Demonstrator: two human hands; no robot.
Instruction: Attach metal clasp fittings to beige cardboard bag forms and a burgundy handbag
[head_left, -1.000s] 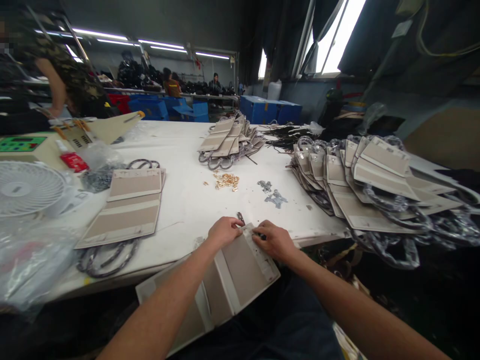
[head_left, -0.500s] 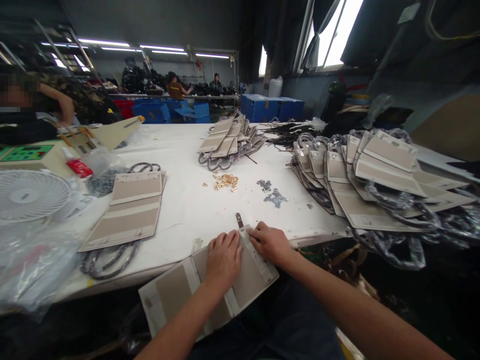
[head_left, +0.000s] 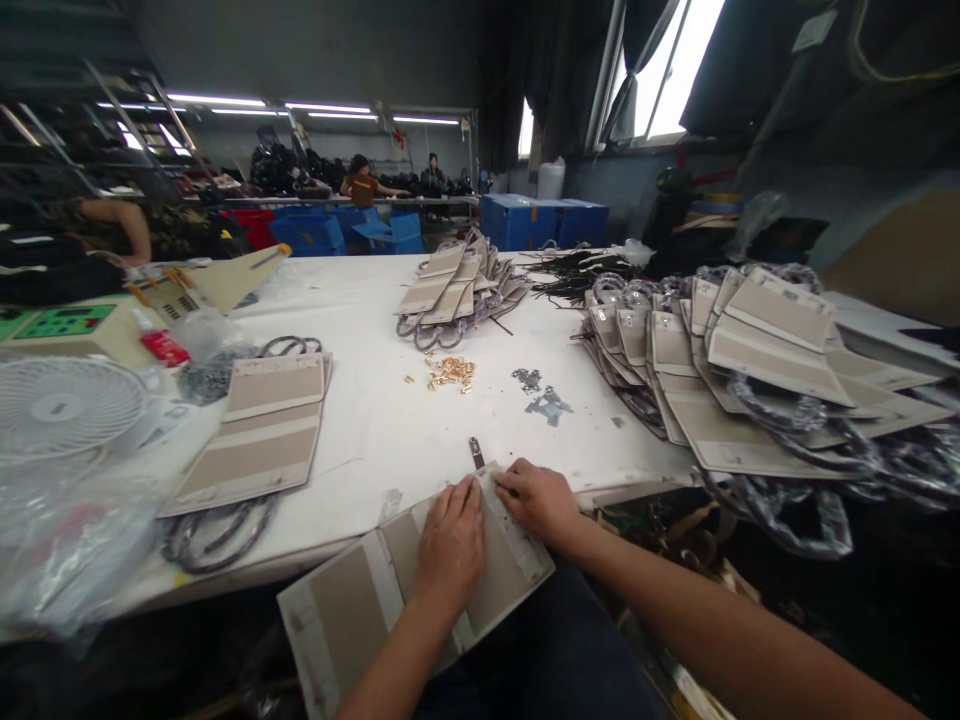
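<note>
A beige handbag panel lies tilted over the table's front edge and my lap. Flat across its middle rests my left hand, with outstretched fingers pressing near the upper edge. At the panel's upper right corner, my right hand has curled fingers pinched together; whatever sits between the fingertips is too small to make out. A short dark strap tab with a metal fitting sticks out past the panel's edge, between both hands. Gold-coloured hardware pieces and thin grey metal pieces lie beyond on the white table.
Another bag piece with wrapped handles lies to the left, beside a white fan and plastic bags. Stacked bag pieces stand at the back and right. A co-worker's arm shows at far left.
The view has shifted slightly. My left hand's fingers now lie closer together on the panel; my right hand stays pinched at the same corner.
</note>
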